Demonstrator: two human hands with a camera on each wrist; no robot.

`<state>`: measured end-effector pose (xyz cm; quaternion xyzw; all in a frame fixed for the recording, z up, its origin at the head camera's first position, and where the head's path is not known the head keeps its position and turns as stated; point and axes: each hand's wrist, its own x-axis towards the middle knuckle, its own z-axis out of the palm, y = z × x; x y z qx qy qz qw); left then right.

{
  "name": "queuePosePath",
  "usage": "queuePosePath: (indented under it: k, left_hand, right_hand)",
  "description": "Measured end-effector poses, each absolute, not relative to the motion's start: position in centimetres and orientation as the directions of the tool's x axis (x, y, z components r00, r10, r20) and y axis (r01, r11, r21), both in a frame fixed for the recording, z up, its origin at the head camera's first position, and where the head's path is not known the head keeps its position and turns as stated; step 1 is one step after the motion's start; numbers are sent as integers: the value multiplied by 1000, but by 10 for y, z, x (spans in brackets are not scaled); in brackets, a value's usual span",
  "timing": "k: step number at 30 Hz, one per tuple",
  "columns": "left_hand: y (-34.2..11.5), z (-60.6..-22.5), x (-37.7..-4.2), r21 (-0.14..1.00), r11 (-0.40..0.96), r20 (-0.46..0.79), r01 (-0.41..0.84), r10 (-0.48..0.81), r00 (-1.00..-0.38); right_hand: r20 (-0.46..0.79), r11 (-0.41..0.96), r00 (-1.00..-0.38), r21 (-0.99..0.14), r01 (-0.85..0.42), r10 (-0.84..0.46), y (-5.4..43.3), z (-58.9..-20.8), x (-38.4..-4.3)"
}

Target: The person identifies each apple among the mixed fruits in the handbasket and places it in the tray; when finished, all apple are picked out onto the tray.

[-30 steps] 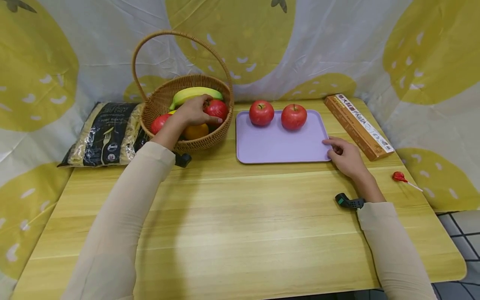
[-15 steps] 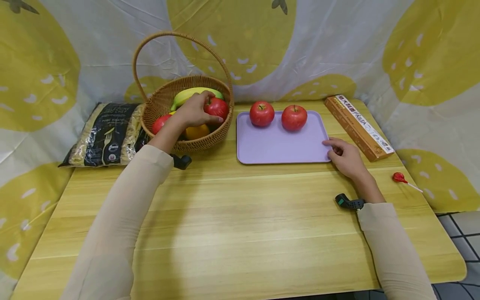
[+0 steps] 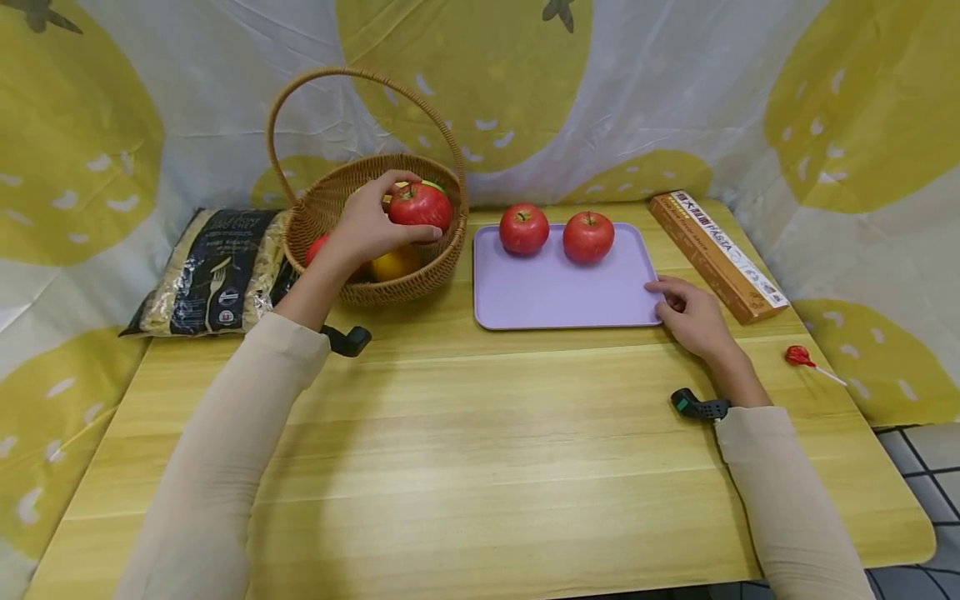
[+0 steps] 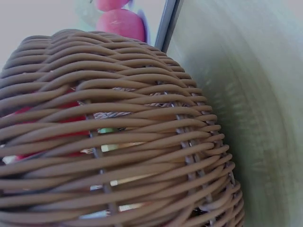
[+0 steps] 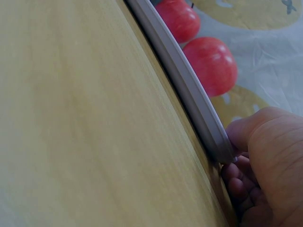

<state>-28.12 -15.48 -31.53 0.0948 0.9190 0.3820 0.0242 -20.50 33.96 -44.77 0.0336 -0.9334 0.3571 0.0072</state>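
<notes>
While the right hand point(image 3: 693, 315) pinches the tray point(image 3: 562, 292), the left hand point(image 3: 369, 223) grips an apple point(image 3: 422, 208) at the basket point(image 3: 390, 292) mouth; removal appears the current step, the next move likely requiring rim clearance.

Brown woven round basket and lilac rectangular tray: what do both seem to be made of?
Brown woven round basket: wicker or plastic imitation, slight sheen; the left wrist view shows interlaced strands. Lilac rectangular tray: probably plastic, smooth and fairly matte, judging by even colour and rounded corners.
</notes>
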Motion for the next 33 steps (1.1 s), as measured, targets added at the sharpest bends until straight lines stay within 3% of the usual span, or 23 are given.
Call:
queuePosePath:
  k: [9,18,33]
  left_hand:
    - [-155,-308,-263,788,601,63,130,132,-989]
    - [-132,-304,-247,852,488,80,189,234,-969]
    - [-74,-325,-241,795,481,203,370,364,-909]
  right_hand:
    - [41,746,-997,-662,-72,-59,340,-448,-205]
    - [25,743,-998,-667,-60,-58,338,-447,-206]
    - [17,742,-998,-668,-56,-59,337,-445,-204]
